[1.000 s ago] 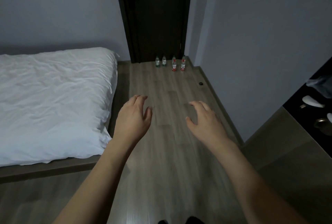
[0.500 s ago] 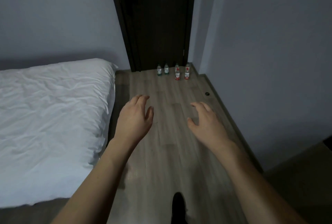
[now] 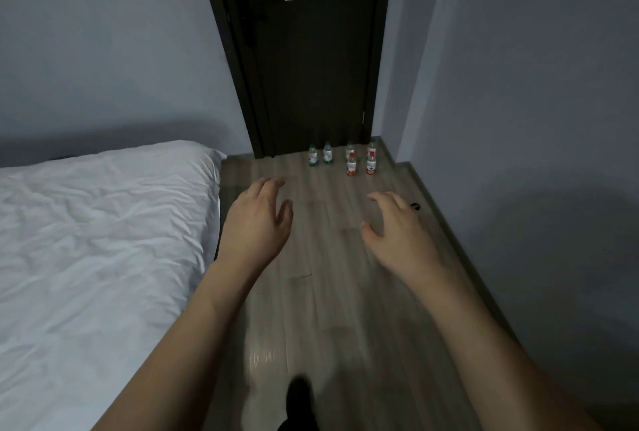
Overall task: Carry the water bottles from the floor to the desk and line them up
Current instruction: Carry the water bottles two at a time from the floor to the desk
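Note:
Several small water bottles stand upright on the wooden floor in front of a dark door. Two green-labelled bottles (image 3: 313,156) (image 3: 327,153) are on the left. Two red-labelled bottles (image 3: 351,165) (image 3: 371,164) stand on the right, with two more bottles right behind them. My left hand (image 3: 257,221) and my right hand (image 3: 397,228) are stretched out in front of me, fingers spread, holding nothing, well short of the bottles. The desk is out of view.
A bed with a white duvet (image 3: 96,240) fills the left side. A grey wall (image 3: 536,119) runs along the right. A small dark object (image 3: 415,206) lies on the floor near the right wall. My dark shoe (image 3: 299,399) shows at the bottom.
I have walked forward towards the door, so the bottles look nearer and larger. The dark desk at the right has dropped out of view. Both hands stay open and outstretched.

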{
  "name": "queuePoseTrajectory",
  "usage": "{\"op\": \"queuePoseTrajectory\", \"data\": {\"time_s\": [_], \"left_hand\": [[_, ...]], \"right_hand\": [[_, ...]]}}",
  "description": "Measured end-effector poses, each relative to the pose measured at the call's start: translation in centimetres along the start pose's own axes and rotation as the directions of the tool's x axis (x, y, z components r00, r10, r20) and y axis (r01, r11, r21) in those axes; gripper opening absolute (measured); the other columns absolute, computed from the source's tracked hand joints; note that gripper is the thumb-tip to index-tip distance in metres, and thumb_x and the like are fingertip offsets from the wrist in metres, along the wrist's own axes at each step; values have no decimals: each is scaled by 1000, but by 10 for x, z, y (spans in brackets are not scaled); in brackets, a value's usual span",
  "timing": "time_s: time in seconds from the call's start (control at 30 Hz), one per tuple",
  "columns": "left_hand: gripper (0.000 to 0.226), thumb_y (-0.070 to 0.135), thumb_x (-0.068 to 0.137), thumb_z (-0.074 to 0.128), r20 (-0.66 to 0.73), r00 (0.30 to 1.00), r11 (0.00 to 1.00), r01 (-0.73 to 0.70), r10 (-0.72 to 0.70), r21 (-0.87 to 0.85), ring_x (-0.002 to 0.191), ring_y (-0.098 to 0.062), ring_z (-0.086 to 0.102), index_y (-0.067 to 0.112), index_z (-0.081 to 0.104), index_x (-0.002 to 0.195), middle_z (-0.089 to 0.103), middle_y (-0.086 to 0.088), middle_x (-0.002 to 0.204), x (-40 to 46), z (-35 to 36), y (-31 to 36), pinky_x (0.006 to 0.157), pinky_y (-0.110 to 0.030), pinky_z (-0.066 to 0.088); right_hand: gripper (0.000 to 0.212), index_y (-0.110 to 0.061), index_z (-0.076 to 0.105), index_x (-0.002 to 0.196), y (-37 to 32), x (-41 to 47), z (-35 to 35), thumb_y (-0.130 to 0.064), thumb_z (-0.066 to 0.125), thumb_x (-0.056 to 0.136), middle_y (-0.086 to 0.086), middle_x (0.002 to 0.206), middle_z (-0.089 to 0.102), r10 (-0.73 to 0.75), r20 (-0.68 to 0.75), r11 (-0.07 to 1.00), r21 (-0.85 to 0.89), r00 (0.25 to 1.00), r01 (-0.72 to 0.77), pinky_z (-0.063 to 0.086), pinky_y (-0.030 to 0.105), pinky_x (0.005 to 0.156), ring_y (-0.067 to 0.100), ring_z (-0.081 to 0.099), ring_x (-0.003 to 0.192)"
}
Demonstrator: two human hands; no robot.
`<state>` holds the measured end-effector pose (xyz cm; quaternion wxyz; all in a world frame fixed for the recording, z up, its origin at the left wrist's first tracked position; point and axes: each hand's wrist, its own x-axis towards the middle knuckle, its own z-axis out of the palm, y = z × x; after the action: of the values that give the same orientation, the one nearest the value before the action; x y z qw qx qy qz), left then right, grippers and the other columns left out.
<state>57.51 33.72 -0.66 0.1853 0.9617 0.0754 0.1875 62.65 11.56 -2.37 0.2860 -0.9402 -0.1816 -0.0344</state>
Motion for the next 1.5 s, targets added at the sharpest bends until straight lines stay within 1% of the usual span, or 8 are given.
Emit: {"op": "queuePoseTrajectory", "data": {"time_s": [0.17, 0.3, 0.43, 0.77, 0.9, 1.1, 1.3, 1.5], "left_hand": [[41, 27, 96, 54, 37, 999, 999, -31, 31, -13, 116, -29, 56, 8, 54, 133, 57, -12, 133, 86, 30, -41, 97, -39, 44], [41, 28, 97, 51, 24, 997, 997, -78, 79, -19, 116, -26, 56, 11, 54, 133, 57, -8, 133, 167, 33, -75, 97, -37, 46], [41, 27, 97, 51, 9, 996, 995, -92, 92, -40, 115, -25, 56, 11, 54, 134, 56, -8, 133, 240, 30, -106, 96, -37, 47], [40, 29, 97, 51, 72, 990, 990, -118, 123, -79, 115, -22, 56, 12, 54, 133, 57, -6, 131, 348, 73, -130, 95, -35, 44], [39, 28, 96, 53, 98, 987, 989, -116, 124, -88, 114, -24, 57, 10, 55, 131, 58, -6, 130, 391, 101, -129, 93, -35, 45], [42, 30, 96, 52, 113, 988, 994, -96, 102, -57, 111, -24, 59, 11, 54, 133, 57, -6, 131, 487, 148, -125, 95, -38, 48], [41, 29, 96, 53, 121, 979, 986, -163, 167, -39, 115, -25, 56, 10, 54, 133, 57, -6, 133, 594, 197, -82, 95, -36, 45], [41, 29, 97, 52, 197, 966, 986, -163, 166, -32, 116, -25, 56, 11, 54, 133, 56, -5, 133, 665, 245, -63, 97, -37, 44]], "right_hand": [[51, -17, 47, 138, -2, 82, 28, -30, 59, 90, 1, 138, 50, 32, -17, 998, -53, 999, -33, 41, 28, 92, 19, 53, 118], [51, -20, 44, 140, -20, 158, 43, -31, 58, 92, -1, 138, 48, 53, -21, 997, -52, 998, -55, 43, 37, 101, 18, 50, 122], [50, -18, 45, 139, -43, 227, 52, -28, 57, 91, 3, 136, 49, 78, -38, 996, -39, 996, -80, 46, 39, 97, 20, 53, 116], [47, -14, 47, 135, -30, 341, 60, -24, 57, 91, 5, 137, 47, 142, -45, 989, -35, 989, -143, 42, 37, 100, 23, 49, 120], [48, -15, 45, 137, -7, 384, 66, -24, 57, 91, 4, 137, 47, 156, -21, 987, -34, 988, -156, 42, 40, 103, 23, 50, 121], [47, -16, 46, 136, 38, 475, 69, -25, 59, 92, 2, 138, 47, 148, -36, 989, 14, 988, -147, 41, 30, 100, 19, 49, 122], [49, -16, 46, 138, 103, 568, 51, -29, 57, 92, 2, 140, 47, 207, -42, 978, 42, 977, -206, 43, 40, 103, 21, 50, 122], [49, -18, 44, 139, 152, 639, 48, -29, 57, 93, 3, 142, 46, 273, -38, 961, 56, 961, -271, 44, 37, 102, 21, 51, 122]]}}
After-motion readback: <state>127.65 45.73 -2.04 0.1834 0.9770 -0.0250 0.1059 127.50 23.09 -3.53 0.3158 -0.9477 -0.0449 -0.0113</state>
